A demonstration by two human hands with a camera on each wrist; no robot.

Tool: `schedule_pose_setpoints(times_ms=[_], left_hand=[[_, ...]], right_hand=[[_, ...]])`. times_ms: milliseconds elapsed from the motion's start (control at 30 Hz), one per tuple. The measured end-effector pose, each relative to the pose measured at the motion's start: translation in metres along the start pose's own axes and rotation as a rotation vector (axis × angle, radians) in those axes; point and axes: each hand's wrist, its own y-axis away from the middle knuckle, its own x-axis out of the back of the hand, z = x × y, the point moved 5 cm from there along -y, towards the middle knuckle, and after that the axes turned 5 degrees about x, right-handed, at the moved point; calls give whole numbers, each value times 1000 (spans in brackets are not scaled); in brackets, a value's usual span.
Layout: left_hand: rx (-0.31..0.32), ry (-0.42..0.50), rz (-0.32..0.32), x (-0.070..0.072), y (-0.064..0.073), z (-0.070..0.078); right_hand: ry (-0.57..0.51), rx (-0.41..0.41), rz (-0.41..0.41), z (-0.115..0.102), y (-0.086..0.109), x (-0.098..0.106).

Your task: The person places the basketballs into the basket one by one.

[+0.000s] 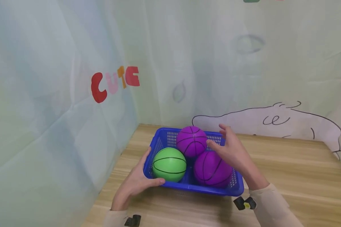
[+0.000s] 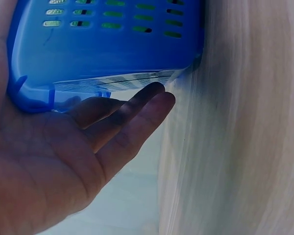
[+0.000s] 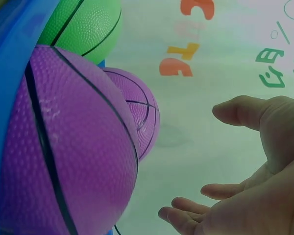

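A blue plastic basket (image 1: pixel 196 188) sits on the wooden table with a green ball (image 1: pixel 169 164) and two purple balls in it, all with black basketball lines. One purple ball (image 1: pixel 191 142) lies at the back, the other purple ball (image 1: pixel 211 170) at the front right. My left hand (image 1: pixel 137 176) holds the basket's front left corner, thumb on the front rim and fingers along the left side; the left wrist view shows those fingers (image 2: pixel 132 122) against the slotted wall. Above the right part of the basket, my right hand (image 1: pixel 233 149) hovers with fingers spread, apart from the balls in the right wrist view.
The wooden table (image 1: pixel 295 170) extends to the right of the basket. A pale curtain with colourful letters (image 1: pixel 115 83) hangs close on the left, and another pale curtain (image 1: pixel 216 63) with a line drawing stands behind the basket.
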Motion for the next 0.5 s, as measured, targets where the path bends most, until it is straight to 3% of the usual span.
schedule_pose_setpoints(times_ms=[500], left_hand=[[8,-5,-6,3,-1,-1]], right_hand=[[-45,-19,38,13,12,18]])
